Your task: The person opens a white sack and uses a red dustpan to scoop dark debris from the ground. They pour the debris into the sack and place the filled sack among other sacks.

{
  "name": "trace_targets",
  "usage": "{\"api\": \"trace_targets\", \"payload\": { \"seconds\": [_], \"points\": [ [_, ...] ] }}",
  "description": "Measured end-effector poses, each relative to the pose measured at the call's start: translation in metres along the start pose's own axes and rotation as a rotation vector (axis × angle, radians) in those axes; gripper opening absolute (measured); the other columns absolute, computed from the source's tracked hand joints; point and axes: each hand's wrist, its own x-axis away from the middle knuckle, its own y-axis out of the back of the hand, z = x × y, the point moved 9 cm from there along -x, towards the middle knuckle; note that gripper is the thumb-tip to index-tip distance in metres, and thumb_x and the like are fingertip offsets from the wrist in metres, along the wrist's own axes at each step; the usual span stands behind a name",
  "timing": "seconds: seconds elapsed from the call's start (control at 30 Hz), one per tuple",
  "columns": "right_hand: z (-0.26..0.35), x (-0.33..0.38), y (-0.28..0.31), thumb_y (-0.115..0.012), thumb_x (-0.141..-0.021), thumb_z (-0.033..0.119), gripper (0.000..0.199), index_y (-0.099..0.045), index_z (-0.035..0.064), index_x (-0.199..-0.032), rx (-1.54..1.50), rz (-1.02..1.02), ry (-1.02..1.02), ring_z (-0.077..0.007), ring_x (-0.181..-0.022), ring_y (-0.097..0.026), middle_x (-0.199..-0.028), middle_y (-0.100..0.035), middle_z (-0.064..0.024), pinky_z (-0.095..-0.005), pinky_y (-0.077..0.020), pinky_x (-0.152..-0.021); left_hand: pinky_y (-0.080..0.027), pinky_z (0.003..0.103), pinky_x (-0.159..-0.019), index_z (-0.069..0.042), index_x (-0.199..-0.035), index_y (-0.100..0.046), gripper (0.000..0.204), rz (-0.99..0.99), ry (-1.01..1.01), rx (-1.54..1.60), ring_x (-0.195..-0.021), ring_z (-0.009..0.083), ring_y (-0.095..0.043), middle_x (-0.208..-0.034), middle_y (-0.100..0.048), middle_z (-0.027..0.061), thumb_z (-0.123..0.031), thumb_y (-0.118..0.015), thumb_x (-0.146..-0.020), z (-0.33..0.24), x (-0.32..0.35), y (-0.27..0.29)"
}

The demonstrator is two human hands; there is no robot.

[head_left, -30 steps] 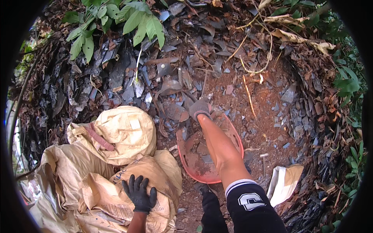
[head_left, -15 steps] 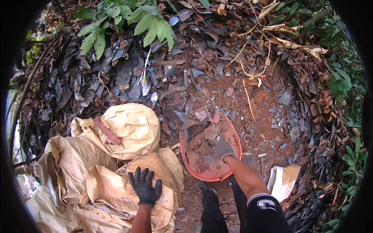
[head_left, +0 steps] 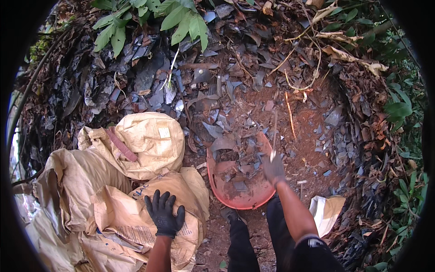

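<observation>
My left hand [head_left: 165,215], in a dark glove, lies open with fingers spread on a tan woven sack [head_left: 186,192]. My right hand [head_left: 273,169], also gloved, is closed around a thin-handled tool [head_left: 275,129]. Its shaft points up and away; the head is too blurred to make out. That hand is over the right rim of a shallow red scoop-shaped pan [head_left: 240,203]. Dirt and thin, dark rock flakes [head_left: 240,186] lie in the pan, more thickly toward its far, open side.
Another full tan sack [head_left: 154,145] and crumpled sacking [head_left: 86,181] fill the left. A small T-shaped tool [head_left: 302,185] and a white-and-tan bag [head_left: 325,215] lie right of the pan. Banks of dark flakes [head_left: 149,86] and leafy plants [head_left: 181,25] surround the reddish soil [head_left: 294,152].
My right hand has moved up and right from inside the pan to its rim, swinging the tool upright. Some flakes in the pan have shifted. My left hand stays on the sack.
</observation>
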Motion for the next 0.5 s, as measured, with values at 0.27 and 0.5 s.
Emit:
{"api": "trace_targets", "payload": {
  "seconds": [0.27,0.5],
  "points": [
    [0.126,-0.119,-0.178,-0.058,-0.093,0.024,0.026,-0.081,0.0159,-0.101,0.781,0.274,0.46,-0.0294,-0.092,-0.077,-0.1,-0.079,-0.0132,-0.0452,-0.0571,-0.071,-0.019,0.067,-0.121,-0.01,-0.112,-0.067,0.037,-0.035,-0.049,0.016,-0.131,0.0416,-0.051,-0.118,-0.066,0.0127,-0.037,-0.068,-0.086,-0.011,-0.001,-0.024],
    [0.022,-0.015,-0.173,-0.056,-0.095,0.02,0.027,-0.083,0.013,-0.095,1.058,0.329,0.631,-0.0288,-0.084,-0.072,-0.091,-0.079,-0.0062,-0.0558,-0.0458,-0.074,-0.019,0.066,-0.121,-0.009,-0.109,-0.068,0.037,-0.024,-0.039,0.034,-0.132,0.0417,-0.052,-0.117,-0.066,0.0125,-0.037,-0.068,-0.086,-0.014,-0.004,-0.015]
  ]
}}
